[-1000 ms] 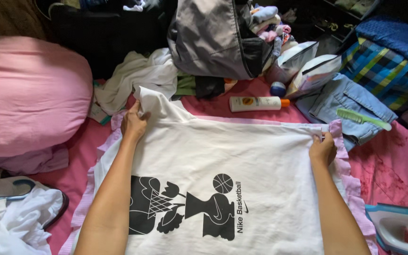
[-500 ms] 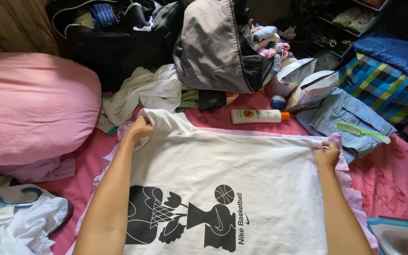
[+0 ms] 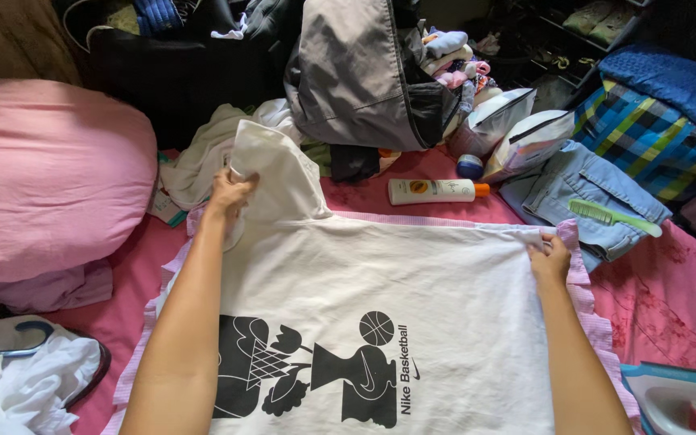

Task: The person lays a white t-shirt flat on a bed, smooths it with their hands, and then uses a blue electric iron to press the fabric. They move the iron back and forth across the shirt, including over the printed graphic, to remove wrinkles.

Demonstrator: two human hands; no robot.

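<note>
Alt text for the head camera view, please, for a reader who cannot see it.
Two bare hands spread a white T-shirt with a black graphic over a pink cloth: the left hand lifts its sleeve, the right hand pinches the far edge. Beyond lie a lotion bottle, folded jeans with a green comb, and a grey bag.

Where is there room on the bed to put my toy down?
Bare pink sheet lies at the right, between the jeans and the iron. A smaller strip shows at the left, between the pillow and the white shirt. The far side is crowded: bottle, bags, piled clothes.
</note>
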